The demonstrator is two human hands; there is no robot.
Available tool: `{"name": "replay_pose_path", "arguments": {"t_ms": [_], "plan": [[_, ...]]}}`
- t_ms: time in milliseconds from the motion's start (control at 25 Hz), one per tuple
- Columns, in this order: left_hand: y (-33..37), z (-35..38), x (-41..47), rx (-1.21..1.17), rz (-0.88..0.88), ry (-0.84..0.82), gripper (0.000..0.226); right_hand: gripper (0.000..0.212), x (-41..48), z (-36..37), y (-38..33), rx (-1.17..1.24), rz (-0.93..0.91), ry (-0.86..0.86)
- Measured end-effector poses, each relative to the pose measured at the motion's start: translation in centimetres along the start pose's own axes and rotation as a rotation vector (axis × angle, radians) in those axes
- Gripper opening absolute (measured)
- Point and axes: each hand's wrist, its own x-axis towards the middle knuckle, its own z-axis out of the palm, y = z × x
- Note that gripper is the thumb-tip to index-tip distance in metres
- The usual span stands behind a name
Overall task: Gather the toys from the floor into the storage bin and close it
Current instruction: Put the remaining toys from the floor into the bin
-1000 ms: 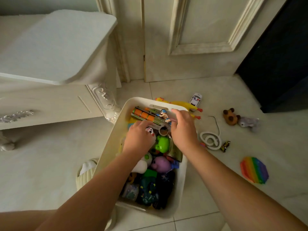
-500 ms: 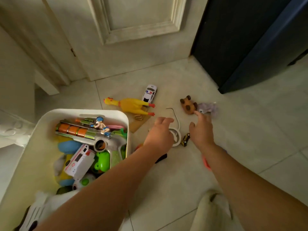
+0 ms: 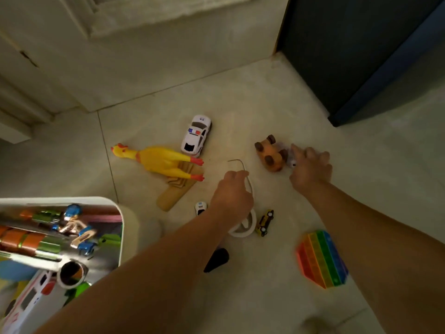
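The right hand (image 3: 310,168) curls its fingers round a small grey plush toy (image 3: 292,162) beside the brown plush bear (image 3: 269,154). The left hand (image 3: 232,192) is curled over a white coiled cord (image 3: 240,235); whether it grips is unclear. The white plastic storage bin (image 3: 130,227) stands open, well left of both.

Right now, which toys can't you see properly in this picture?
Head view:
Grey toy, mostly covered by the right hand.
White ring, partly under the left hand and forearm.
Black object, half hidden by the left forearm; unidentifiable.
Storage bin, cut off by the left and bottom edges.
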Motion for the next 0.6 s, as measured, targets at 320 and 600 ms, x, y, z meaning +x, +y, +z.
{"name": "replay_pose_path", "arguments": {"t_ms": [320,600], "plan": [[3.5,-1.1,-0.8,-0.897,-0.179,-0.118,0.056,0.035,-7.7,-2.5,-4.2,1.028,-0.147,0.085],[1.1,-1.6,-1.1,-1.155,-0.418,-0.089,0.044,0.041,-4.2,-2.2,-6.3,0.563,-0.078,0.366]]}}
